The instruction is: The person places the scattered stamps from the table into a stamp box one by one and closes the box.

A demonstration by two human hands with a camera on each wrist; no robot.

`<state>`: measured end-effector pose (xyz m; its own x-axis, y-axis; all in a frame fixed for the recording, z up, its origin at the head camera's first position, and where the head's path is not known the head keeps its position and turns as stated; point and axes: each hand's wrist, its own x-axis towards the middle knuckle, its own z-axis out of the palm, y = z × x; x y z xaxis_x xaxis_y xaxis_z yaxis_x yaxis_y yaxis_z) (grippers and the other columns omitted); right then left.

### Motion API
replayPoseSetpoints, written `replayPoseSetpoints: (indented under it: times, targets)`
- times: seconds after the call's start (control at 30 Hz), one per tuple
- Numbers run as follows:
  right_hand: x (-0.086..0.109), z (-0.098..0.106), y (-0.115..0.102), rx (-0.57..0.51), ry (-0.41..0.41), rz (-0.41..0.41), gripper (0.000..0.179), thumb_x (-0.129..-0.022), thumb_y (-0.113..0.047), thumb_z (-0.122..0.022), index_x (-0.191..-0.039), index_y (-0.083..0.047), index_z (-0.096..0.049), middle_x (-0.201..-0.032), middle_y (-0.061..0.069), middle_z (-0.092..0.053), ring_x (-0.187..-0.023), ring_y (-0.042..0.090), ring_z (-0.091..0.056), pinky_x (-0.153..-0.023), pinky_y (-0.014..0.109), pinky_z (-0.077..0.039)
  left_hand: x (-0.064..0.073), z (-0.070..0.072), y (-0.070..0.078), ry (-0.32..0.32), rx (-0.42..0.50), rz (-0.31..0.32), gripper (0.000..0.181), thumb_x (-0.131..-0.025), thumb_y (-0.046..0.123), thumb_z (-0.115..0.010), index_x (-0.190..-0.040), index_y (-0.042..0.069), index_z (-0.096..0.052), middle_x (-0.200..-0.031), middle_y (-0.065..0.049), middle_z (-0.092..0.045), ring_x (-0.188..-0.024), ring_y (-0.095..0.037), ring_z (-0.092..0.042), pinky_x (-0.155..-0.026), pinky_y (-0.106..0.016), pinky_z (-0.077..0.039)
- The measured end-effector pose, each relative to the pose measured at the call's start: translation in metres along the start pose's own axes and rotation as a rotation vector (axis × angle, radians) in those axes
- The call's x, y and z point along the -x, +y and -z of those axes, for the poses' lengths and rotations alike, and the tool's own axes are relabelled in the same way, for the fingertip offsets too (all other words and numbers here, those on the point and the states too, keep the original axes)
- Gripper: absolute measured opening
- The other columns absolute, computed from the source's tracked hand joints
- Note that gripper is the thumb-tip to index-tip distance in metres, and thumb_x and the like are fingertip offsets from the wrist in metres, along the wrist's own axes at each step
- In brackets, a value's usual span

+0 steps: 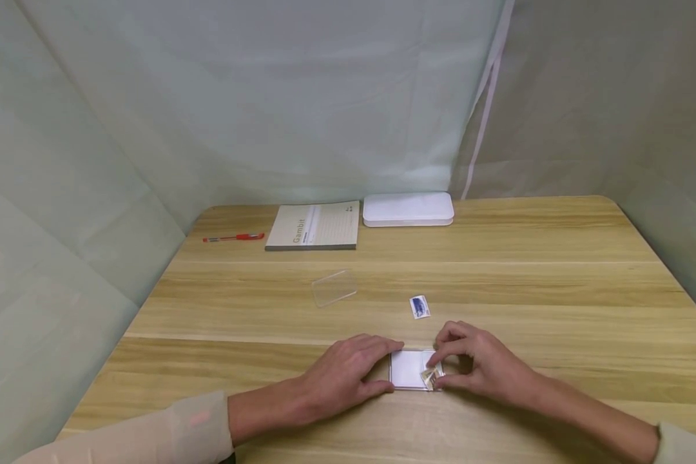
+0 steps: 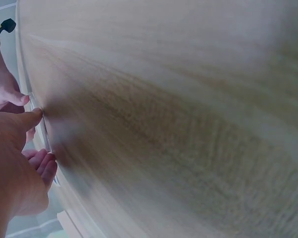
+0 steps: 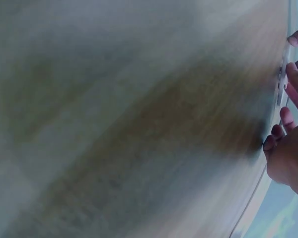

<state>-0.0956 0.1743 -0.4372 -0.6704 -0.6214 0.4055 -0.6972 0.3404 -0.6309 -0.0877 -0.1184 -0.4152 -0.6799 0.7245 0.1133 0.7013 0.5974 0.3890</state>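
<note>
A shallow clear plastic case (image 1: 406,370) with a white inside lies on the table near its front. My left hand (image 1: 348,374) holds the case at its left end, fingertips on the far edge and thumb at the near corner. Over the right end of the case, my right hand (image 1: 487,366) pinches a small yellowish stamp (image 1: 430,377) between thumb and fingers. The stamp sits tilted, partly covered by the fingertips. Beyond the case, a blue-and-white stamp (image 1: 420,307) lies flat. Both wrist views show the hands from the side, with the case only as a thin edge.
A clear plastic plate (image 1: 334,288) lies farther back to the left. Along the table's (image 1: 533,251) far side are a red pen (image 1: 234,238), a notebook (image 1: 313,225) and a white box (image 1: 408,209). Pale curtains (image 1: 267,96) hang behind.
</note>
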Motion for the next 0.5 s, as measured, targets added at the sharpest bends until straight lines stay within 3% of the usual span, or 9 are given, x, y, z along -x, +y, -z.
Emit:
replayPoseSetpoints:
  times: [0.27, 0.5]
  targets:
    - [0.0025, -0.0027, -0.0046, 0.015, 0.047, -0.037, 0.024, -0.079, -0.017, -0.095, -0.094, -0.029, -0.081, -0.099, -0.015, -0.063, -0.080, 0.009, -0.056, -0.064, 0.021, -0.050, -0.0001, 0.0001, -0.0001, -0.001, -0.001, -0.005, 0.059, -0.096, 0.034, -0.081, -0.146, 0.010, -0.062, -0.141, -0.002, -0.068, -0.131, -0.014, -0.062, -0.111, -0.034, -0.051]
    - [0.0036, -0.0041, -0.0067, 0.096, 0.091, -0.060, 0.025, -0.077, -0.018, -0.097, -0.092, -0.030, -0.080, -0.100, -0.017, -0.063, -0.082, 0.007, -0.054, -0.063, 0.020, -0.049, 0.0001, -0.0004, -0.0003, -0.003, -0.003, -0.002, 0.060, -0.096, 0.035, -0.081, -0.147, 0.010, -0.061, -0.143, -0.002, -0.067, -0.132, -0.014, -0.061, -0.112, -0.034, -0.050]
